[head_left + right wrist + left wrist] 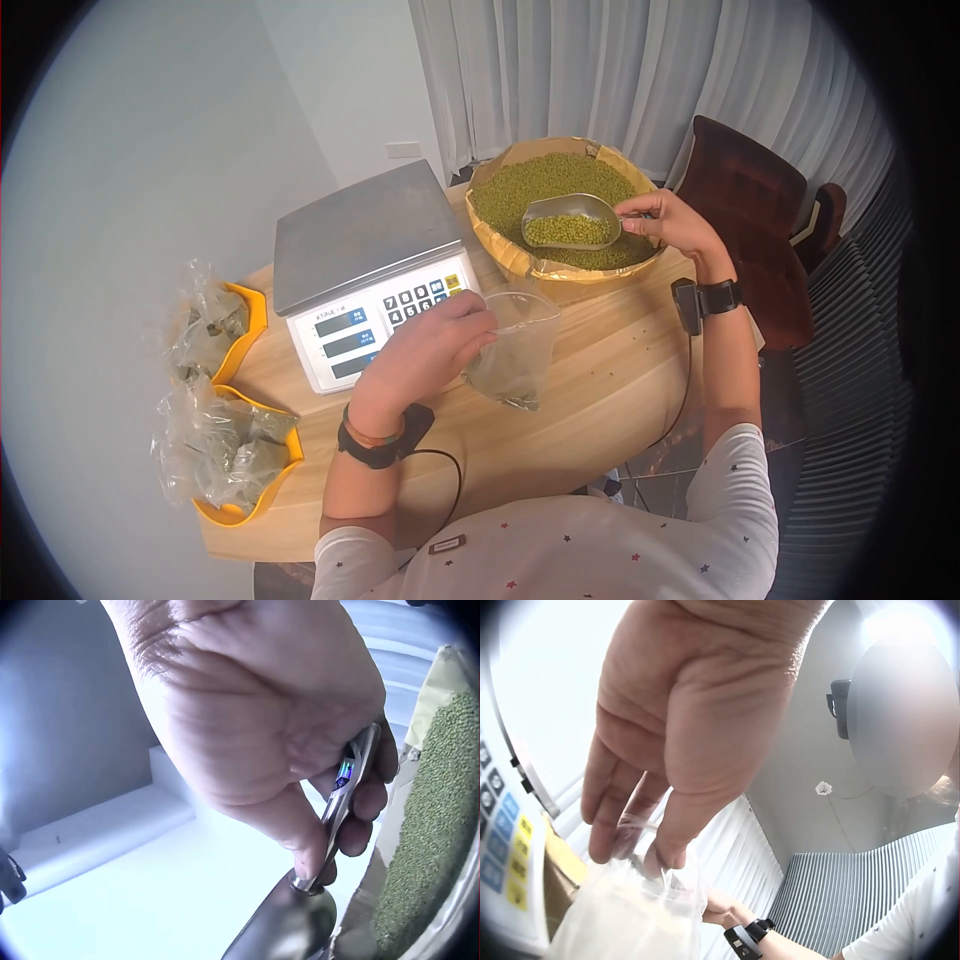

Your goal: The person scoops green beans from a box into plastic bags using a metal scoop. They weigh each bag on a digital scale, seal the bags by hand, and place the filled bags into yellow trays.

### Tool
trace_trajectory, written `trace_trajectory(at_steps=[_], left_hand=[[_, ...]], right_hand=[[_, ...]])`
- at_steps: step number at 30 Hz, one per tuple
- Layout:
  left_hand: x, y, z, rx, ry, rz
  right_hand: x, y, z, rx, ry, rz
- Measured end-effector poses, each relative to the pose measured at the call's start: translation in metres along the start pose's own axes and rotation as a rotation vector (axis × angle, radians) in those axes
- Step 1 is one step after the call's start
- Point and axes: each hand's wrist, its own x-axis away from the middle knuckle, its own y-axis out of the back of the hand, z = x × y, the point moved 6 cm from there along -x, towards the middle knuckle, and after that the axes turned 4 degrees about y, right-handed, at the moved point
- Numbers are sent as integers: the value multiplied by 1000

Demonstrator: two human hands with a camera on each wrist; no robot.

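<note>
In the head view my right hand point(672, 222) grips the handle of a metal scoop point(570, 222) that holds green beans, above a large lined basket of beans point(560, 180). The right wrist view shows my fingers and thumb wrapped round the scoop's handle point(341, 799). My left hand point(430, 345) pinches the rim of a clear plastic bag point(515, 360), which hangs in front of the basket, beside the scale. The left wrist view has the bag point(630, 915) below my left hand point(690, 727), its rim between thumb and fingers.
A scale point(365, 235) with a metal top stands left of the basket. At the table's left edge, two yellow holders point(248, 335) contain filled clear bags point(225, 440). A few loose beans lie on the wooden table point(610, 400). A brown chair point(745, 210) stands behind at the right.
</note>
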Motion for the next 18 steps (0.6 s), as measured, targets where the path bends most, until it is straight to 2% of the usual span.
trace_trajectory(at_steps=[5,7,8,11,13,14,16,18], left_hand=[[0,1,-2,1,-7,-5],[0,1,-2,-3,-3,-7],[1,1,-2,-8,1,-11],[1,2,-4,-12,-3,-11],[1,1,-3,-11,-1,-4],[1,1,-2,-12,-2,2],[1,2,-3,-13,3,4],[0,1,-3,-14,6,7]], right_hand=[[13,-19,48,59,45,104],[16,-28,70,249,219,137],[18,-33,76,248,218,139],[25,-48,102,409,320,134],[31,-60,120,661,455,134],[35,-66,125,660,454,135],[47,-76,140,822,551,0],[53,-82,146,843,527,-7]])
